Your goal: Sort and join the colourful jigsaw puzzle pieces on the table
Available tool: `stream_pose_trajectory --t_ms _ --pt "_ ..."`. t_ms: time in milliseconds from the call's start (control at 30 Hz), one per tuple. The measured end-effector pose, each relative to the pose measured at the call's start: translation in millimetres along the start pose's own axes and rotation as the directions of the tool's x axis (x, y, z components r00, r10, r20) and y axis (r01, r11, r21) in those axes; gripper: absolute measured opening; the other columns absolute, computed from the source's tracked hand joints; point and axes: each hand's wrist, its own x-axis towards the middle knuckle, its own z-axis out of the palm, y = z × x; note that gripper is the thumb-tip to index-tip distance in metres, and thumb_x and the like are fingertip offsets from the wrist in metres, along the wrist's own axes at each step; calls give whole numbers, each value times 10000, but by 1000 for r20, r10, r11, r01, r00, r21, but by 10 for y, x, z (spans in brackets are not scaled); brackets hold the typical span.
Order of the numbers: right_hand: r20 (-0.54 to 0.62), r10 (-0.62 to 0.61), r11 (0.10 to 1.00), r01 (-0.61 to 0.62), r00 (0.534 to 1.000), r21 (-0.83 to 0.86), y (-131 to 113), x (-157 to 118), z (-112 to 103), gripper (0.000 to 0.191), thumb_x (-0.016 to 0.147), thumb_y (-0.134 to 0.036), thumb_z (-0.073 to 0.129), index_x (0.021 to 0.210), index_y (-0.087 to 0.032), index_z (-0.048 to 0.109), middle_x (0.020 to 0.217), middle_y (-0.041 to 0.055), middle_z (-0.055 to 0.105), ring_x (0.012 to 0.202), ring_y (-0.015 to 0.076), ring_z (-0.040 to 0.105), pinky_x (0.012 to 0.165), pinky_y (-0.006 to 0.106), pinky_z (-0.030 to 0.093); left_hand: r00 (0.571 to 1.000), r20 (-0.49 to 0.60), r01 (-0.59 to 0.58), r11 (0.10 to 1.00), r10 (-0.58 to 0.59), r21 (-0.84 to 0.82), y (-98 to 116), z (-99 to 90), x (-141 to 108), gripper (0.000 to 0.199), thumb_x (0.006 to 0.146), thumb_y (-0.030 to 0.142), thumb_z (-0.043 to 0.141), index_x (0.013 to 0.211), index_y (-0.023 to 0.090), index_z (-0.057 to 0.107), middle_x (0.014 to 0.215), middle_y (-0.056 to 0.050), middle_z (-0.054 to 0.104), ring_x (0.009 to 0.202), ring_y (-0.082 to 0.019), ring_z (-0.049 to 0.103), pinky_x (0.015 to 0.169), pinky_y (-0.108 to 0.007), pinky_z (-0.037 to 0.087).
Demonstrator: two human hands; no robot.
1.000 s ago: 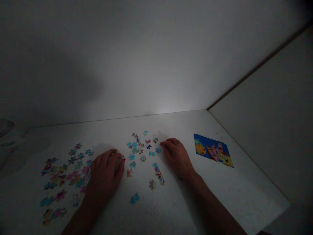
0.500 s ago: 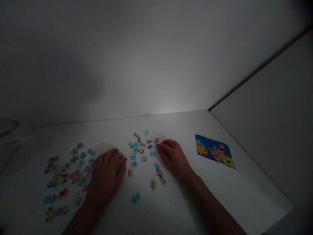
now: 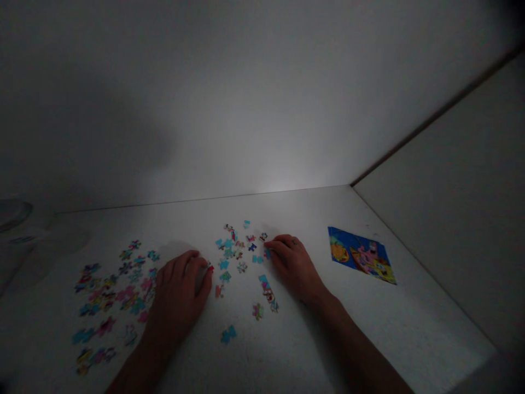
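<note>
My left hand (image 3: 180,282) rests low over the table, fingers curled. A red and white jigsaw puzzle piece (image 3: 210,268) shows between its thumb and index finger. Across from it, my right hand (image 3: 292,265) has its fingers bent together, with a small blue and pink puzzle piece (image 3: 267,254) at the fingertips, partly hidden. A black and white puzzle piece (image 3: 263,237) lies just beyond those fingertips. Loose puzzle pieces (image 3: 228,253), mostly light blue, lie between the hands. Below the right hand is a joined strip of pieces (image 3: 268,293), with a green and pink piece (image 3: 257,311) beside it.
Many mixed pieces (image 3: 104,295) spread over the left of the white table (image 3: 295,350), partly behind my left hand. A blue cartoon picture sheet (image 3: 361,255) lies to the right. A transparent container (image 3: 14,213) stands at the far left. White walls (image 3: 246,109) bound the table.
The view has shifted very slightly. Both hands keep the same places and the pieces lie as before.
</note>
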Motion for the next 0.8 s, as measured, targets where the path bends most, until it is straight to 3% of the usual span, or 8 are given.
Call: stream_pose_trajectory --t_ms 800 --pt "32 16 999 -17 999 37 17 0 -22 229 892 -127 445 1001 -176 640 1019 112 617 986 238 551 878 435 465 999 -36 -38 999 38 19 21 -17 8 241 920 328 408 932 183 600 1090 -120 595 992 -292 525 854 -484 430"
